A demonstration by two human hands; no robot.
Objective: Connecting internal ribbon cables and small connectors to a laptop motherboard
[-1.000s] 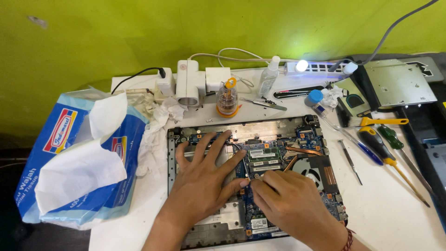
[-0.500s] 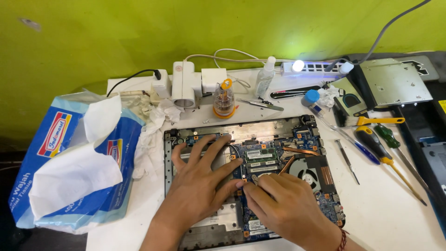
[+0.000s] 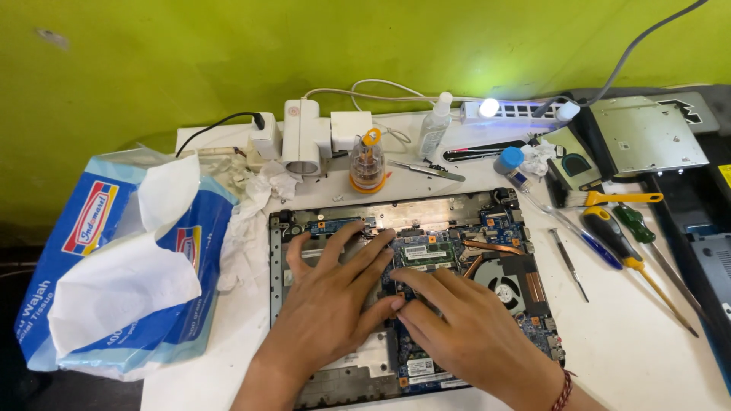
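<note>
**Two hands flat on an opened laptop**

A white counter (image 3: 640, 358) stands against a bright yellow-green wall (image 3: 190, 53), crowded with tools and rags. At the left edge a blue tissue pack (image 3: 114, 266) lies torn open, white tissues spilling from its top. A small clear bottle (image 3: 367, 164) with an orange base stands upright near the wall, beside white plug adapters (image 3: 304, 137) and a power strip (image 3: 518, 111) with a lit lamp.

The opened laptop (image 3: 415, 285) lies in the middle of the counter, its long axis running left to right, its circuit board and fan facing up. The left hand (image 3: 331, 304) rests palm down on the laptop's left half, fingers spread apart and pointing toward the wall, gripping nothing. The right hand (image 3: 457, 327) lies across the board, its grip loose, fingertips pressing near the centre and touching the left thumb; whether it pinches anything I cannot tell.

Screwdrivers (image 3: 617, 243) lie to the right, handles toward the wall.
</note>
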